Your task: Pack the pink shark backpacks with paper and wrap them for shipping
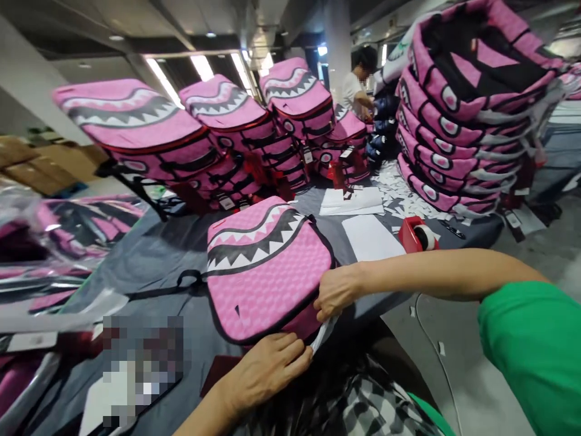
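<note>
A pink backpack [272,278] with a black-and-white toothed shark-mouth print lies face up on the dark cloth-covered table [177,248]. My right hand [336,290] is closed at its right side edge, fingers curled around the rim. A white wrapped strip [324,333] runs along the near side between my two hands. The fingertips of my left hand [276,366] pinch the lower end of that strip, with the palm against the near edge of the bag. A black strap [158,293] trails left from the backpack. Both sets of fingertips are partly hidden.
Stacks of pink backpacks [136,115] line the back of the table. A tall stack of open bags [454,145] stands at right. Nearby are a red tape dispenser [411,235], white paper [370,239] and scattered paper slips [399,194]. Behind them works another person [356,91].
</note>
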`<state>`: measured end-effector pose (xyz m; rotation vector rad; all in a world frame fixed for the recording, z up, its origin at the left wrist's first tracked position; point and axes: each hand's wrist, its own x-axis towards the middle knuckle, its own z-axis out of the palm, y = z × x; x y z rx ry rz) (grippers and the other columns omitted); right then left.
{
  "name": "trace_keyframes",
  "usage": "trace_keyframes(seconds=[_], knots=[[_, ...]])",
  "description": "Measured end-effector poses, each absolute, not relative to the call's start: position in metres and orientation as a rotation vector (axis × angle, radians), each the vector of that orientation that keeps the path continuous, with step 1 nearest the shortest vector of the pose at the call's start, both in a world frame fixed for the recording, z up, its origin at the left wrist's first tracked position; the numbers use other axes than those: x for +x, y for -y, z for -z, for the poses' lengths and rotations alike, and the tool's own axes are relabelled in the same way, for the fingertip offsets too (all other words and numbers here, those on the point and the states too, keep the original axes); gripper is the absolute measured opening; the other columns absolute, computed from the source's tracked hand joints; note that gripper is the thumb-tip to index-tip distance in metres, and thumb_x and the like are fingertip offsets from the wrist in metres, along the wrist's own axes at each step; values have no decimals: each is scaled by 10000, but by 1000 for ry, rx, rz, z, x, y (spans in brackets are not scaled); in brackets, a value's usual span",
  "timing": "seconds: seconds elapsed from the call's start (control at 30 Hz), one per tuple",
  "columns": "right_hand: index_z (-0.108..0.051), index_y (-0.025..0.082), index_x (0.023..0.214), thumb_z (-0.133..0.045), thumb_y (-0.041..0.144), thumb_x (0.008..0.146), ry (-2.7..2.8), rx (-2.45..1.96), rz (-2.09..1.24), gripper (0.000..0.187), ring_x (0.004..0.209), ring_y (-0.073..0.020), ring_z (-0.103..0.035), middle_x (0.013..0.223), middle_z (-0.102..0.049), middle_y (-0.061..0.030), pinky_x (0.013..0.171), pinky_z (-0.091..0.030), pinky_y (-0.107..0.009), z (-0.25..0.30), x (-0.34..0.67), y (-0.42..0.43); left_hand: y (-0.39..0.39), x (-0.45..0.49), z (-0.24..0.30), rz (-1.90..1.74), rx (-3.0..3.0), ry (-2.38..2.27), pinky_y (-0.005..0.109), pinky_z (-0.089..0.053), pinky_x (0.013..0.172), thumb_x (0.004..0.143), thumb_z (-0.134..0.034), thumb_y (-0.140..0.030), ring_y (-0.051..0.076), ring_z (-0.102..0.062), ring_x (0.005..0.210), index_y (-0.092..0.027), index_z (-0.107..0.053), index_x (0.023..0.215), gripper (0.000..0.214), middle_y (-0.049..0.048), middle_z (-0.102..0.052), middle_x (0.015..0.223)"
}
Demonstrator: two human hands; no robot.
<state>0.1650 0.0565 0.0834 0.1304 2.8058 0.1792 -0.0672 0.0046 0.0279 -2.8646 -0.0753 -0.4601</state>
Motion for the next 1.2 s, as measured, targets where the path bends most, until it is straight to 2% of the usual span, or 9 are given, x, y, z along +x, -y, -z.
trace_keyframes(seconds=[0.13, 0.27, 0.47, 0.6, 0.7, 0.8, 0.97, 1.1, 1.2], knots=[[-692, 293, 962, -609, 174, 941, -2853, 80, -363, 147, 539, -107, -527, 770, -696, 65, 446, -167, -306, -77, 165, -60, -7, -67, -34, 424, -2894, 30, 289, -374, 472, 1013, -291, -78, 136, -510, 553, -142, -533, 1044, 253, -4, -556, 690], [-700, 316, 940, -558, 212, 976, -2856, 43, -409, 180, 540, -120, -537, 747, -701, 55, 456, -172, -306, -81, 161, -64, -3, -70, -35, 514, -2809, 58, 279, -415, 485, 1007, -346, -85, 139, -533, 550, -140, -558, 1009, 219, -4, -571, 669], [-681, 305, 995, -460, 133, 1006, -2916, 73, -351, 281, 666, -113, -585, 1066, -695, 20, 475, -204, -315, -91, 176, -57, 12, -88, -19, 735, -2889, 413, 235, -492, 607, 1026, -394, -162, 131, -592, 643, -161, -588, 1008, 195, 20, -618, 756], [-639, 280, 1016, -459, 145, 1016, -2944, 133, -217, 225, 697, -107, -578, 1022, -661, 17, 478, -222, -304, -88, 185, -55, 23, -92, -14, 733, -3082, 797, 201, -492, 579, 1049, -377, -320, 123, -605, 650, -203, -570, 954, 245, 8, -596, 764], [-605, 262, 1096, -465, 141, 1012, -2936, 112, -223, 203, 661, -107, -550, 1004, -639, 11, 473, -224, -295, -83, 189, -56, 32, -86, -20, 731, -3028, 800, 212, -470, 542, 1036, -384, -218, 118, -569, 600, -195, -554, 904, 216, 1, -583, 717], [-594, 235, 1063, -447, 183, 1018, -2992, 11, -354, 162, 650, -124, -531, 966, -627, -5, 471, -205, -304, -72, 198, -50, 41, -80, -21, 732, -2799, 539, 268, -515, 633, 979, -401, -63, 139, -595, 651, -160, -586, 978, 210, 30, -644, 748], [-587, 224, 982, -443, 157, 984, -3307, -8, -694, 159, 676, -143, -525, 833, -605, -11, 507, -248, -304, -34, 218, -35, 52, -83, 4, 658, -2589, 458, 343, -538, 759, 909, -551, -45, 163, -654, 732, -137, -643, 1052, 193, 40, -681, 815], [-593, 230, 990, -452, 119, 959, -3496, 318, -801, 182, 683, -133, -523, 814, -618, -5, 544, -302, -283, 6, 220, -22, 61, -88, 11, 550, -2628, 503, 369, -535, 856, 930, -519, -61, 171, -672, 790, -110, -651, 1122, 238, 63, -708, 887], [-574, 199, 997, -438, 100, 951, -3628, 746, -652, 174, 674, -136, -534, 839, -631, -30, 566, -365, -270, 38, 210, -5, 58, -77, -1, 691, -2655, 479, 347, -536, 855, 938, -515, -59, 151, -660, 741, -82, -649, 1093, 206, 56, -708, 837]])
